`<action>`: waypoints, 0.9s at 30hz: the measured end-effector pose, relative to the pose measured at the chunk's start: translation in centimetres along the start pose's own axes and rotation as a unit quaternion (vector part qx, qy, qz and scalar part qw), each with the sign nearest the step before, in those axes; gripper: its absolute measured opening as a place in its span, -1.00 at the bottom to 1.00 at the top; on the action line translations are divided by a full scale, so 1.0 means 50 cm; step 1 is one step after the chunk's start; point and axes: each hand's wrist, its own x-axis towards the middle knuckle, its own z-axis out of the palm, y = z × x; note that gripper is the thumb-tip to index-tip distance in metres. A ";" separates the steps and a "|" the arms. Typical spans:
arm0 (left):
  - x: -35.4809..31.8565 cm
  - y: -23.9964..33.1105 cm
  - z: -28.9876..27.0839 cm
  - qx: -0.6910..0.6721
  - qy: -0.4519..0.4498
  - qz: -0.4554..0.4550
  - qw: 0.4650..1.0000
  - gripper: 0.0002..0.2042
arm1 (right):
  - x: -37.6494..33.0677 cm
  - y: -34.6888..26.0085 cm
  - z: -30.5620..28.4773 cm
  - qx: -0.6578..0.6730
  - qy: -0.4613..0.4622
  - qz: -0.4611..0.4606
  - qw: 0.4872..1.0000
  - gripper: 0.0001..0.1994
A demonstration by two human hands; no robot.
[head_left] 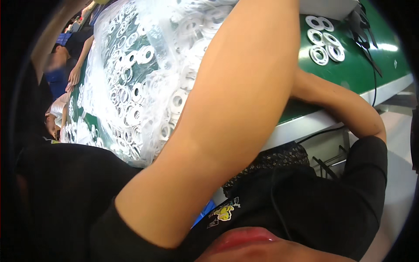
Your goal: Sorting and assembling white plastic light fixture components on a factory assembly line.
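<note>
Clear plastic sheeting (91,98) with many white rings (143,54), on green bench (388,61). Right of sheeting: six flat discs (324,39), holed. Hands: out of sight; grip cannot be told.

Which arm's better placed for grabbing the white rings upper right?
Right, probably: right forearm crosses the table edge below those rings; left arm runs out the frame's top. Neither hand shows.
</note>
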 end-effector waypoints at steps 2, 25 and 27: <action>0.002 -0.010 0.008 0.017 0.002 -0.005 1.000 -0.62 | -0.011 0.016 0.004 -0.043 0.025 -0.041 0.998 -0.85; -0.010 0.007 0.047 0.102 -0.007 -0.004 0.995 -0.57 | 0.017 -0.027 -0.014 0.111 -0.052 0.209 0.970 -0.75; -0.010 0.003 0.029 0.098 0.018 -0.019 0.995 -0.57 | 0.022 -0.016 -0.012 0.099 -0.051 0.182 0.977 -0.73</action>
